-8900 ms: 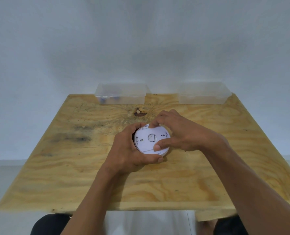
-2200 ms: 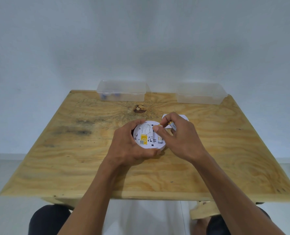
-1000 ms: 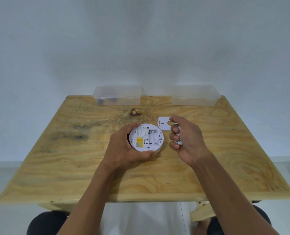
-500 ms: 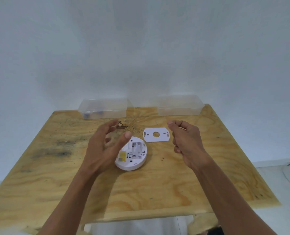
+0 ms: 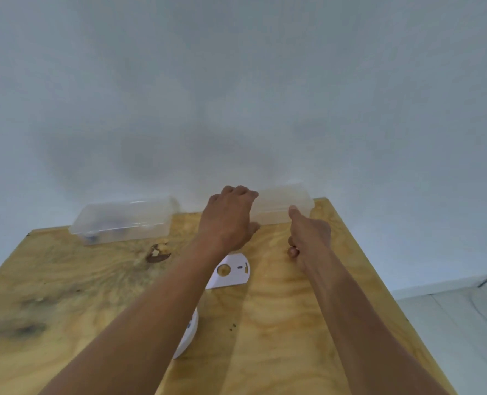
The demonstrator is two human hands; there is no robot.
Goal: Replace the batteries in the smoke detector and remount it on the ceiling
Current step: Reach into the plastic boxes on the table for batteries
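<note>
The white smoke detector (image 5: 190,333) lies on the wooden table (image 5: 288,332), mostly hidden under my left forearm. Its white mounting plate (image 5: 232,273) lies flat just beyond it. My left hand (image 5: 226,220) is stretched to the back, fingers over the top of the left end of the right clear box (image 5: 283,203) and thumb on its front. My right hand (image 5: 308,235) is close in front of the same box, index finger pointing at it and the other fingers curled. What they hold is hidden now; earlier it was a battery.
A second clear plastic box (image 5: 122,220) with small dark items inside stands at the back left against the white wall. A dark knot (image 5: 158,252) marks the wood between the boxes. The table's right edge drops to a tiled floor (image 5: 450,315).
My left hand let go of the detector, which now lies on the table, and both hands reached to the right clear box at the back. The camera tilted upward.
</note>
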